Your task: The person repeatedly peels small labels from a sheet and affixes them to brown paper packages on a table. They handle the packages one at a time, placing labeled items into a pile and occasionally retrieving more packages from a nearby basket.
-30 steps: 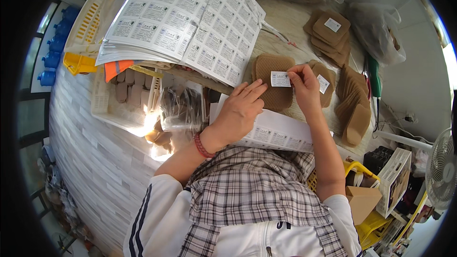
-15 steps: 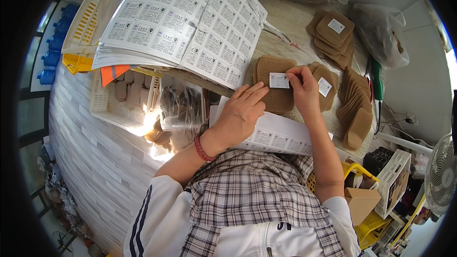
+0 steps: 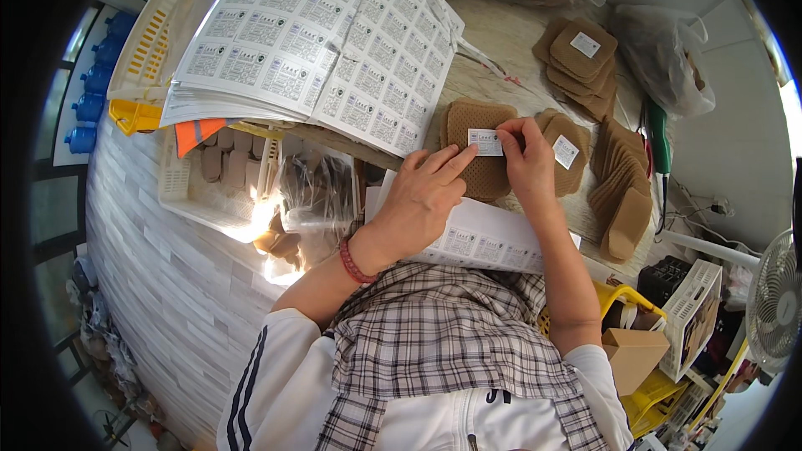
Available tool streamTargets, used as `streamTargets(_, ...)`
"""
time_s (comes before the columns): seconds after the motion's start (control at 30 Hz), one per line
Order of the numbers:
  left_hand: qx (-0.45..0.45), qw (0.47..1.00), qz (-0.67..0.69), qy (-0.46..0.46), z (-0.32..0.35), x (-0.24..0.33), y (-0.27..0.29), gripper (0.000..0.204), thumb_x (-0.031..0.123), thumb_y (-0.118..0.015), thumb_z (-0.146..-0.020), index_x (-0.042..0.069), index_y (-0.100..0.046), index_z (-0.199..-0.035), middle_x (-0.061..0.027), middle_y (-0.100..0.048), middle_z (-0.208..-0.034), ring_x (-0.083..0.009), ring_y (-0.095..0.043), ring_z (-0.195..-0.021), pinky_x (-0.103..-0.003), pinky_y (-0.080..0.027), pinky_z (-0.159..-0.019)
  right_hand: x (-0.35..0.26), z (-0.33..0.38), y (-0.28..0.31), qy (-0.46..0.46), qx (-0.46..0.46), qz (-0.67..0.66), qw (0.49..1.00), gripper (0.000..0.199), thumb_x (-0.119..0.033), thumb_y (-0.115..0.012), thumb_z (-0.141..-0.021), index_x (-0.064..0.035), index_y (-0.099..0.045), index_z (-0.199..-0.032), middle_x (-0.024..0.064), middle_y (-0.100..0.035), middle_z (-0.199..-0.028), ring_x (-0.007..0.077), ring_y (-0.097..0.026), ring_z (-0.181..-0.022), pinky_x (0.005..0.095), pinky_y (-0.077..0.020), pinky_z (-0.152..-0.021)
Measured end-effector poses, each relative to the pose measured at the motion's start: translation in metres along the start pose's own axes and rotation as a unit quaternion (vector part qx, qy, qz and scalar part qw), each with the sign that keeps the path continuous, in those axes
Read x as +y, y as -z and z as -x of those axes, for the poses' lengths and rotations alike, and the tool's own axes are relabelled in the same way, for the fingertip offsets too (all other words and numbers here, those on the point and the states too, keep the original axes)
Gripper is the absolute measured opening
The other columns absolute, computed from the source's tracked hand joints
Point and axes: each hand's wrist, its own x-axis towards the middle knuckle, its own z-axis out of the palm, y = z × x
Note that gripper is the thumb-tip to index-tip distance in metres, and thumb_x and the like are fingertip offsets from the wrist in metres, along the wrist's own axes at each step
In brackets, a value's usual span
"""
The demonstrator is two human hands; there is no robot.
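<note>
On the table before me lies a stack of brown perforated pads (image 3: 484,177), seemingly fabric. A white printed label (image 3: 483,143) rests on the top pad. My right hand (image 3: 531,169) pinches the label's right edge between thumb and fingertips. My left hand (image 3: 420,205) lies at the stack's left side with fingers stretched out, a fingertip touching near the label's left edge. Just right of my right hand is another pad (image 3: 575,179) bearing a label. A printed label sheet (image 3: 484,234) hangs at the table's near edge, partly beneath my left hand.
A thick stack of label sheets (image 3: 280,25) covers the table's left part. Labelled pads (image 3: 576,63) are piled at the back right, with a fanned row of pads (image 3: 618,175) nearer. Plastic bags (image 3: 664,54), a green-handled tool (image 3: 659,138) and a fan (image 3: 777,309) stand right.
The label looks pressed flatter on the pad, and a left fingertip has moved closer to its left edge. My right hand keeps its pinch. The whole view has shifted slightly.
</note>
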Motion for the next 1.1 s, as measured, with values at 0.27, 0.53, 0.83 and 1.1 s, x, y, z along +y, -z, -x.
streamTargets(0.27,-0.029,0.997,-0.064,0.009,0.001,0.004,-0.002,0.006,0.006,-0.065,-0.081,0.001,-0.062,-0.079,-0.0153,-0.051,-0.145,-0.032,-0.046,-0.132,-0.054,-0.032,-0.108,0.003,0.004,-0.004,0.06,0.014,0.052,0.997,0.013,-0.007,-0.066,-0.091,-0.0043,-0.062,-0.103,0.0122,-0.065,-0.089,0.027,-0.066,-0.077,0.0361,-0.0533,-0.067)
streamTargets(0.53,-0.036,0.996,-0.078,0.007,0.001,0.004,-0.005,0.007,0.007,-0.064,-0.082,0.0,-0.063,-0.079,-0.0164,-0.05,-0.145,-0.0324,-0.044,-0.133,-0.053,-0.031,-0.109,0.0,0.008,-0.008,0.082,0.081,0.15,0.982,0.025,-0.01,-0.067,-0.09,-0.0111,-0.062,-0.115,0.0096,-0.059,-0.1,0.0305,-0.065,-0.082,0.0415,-0.0533,-0.063)
streamTargets(0.83,-0.016,0.999,-0.04,-0.006,0.0,-0.004,-0.01,0.013,0.008,-0.067,-0.081,-0.001,-0.061,-0.075,-0.0227,-0.045,-0.147,-0.0344,-0.046,-0.126,-0.047,-0.039,-0.102,0.009,0.006,-0.01,0.118,0.149,0.168,0.967,0.006,-0.012,-0.074,-0.084,-0.0104,-0.072,-0.09,0.0057,-0.063,-0.092,0.0229,-0.065,-0.081,0.0359,-0.0522,-0.063)
streamTargets(1.1,-0.005,1.0,-0.021,-0.013,0.003,-0.001,-0.007,0.013,0.007,-0.067,-0.083,-0.002,-0.06,-0.078,-0.025,-0.044,-0.147,-0.0393,-0.038,-0.138,-0.05,-0.036,-0.108,0.017,0.01,-0.007,0.143,0.143,0.066,0.977,0.009,-0.006,-0.066,-0.091,-0.0067,-0.062,-0.099,0.0117,-0.067,-0.09,0.0286,-0.063,-0.069,0.0362,-0.0512,-0.062)
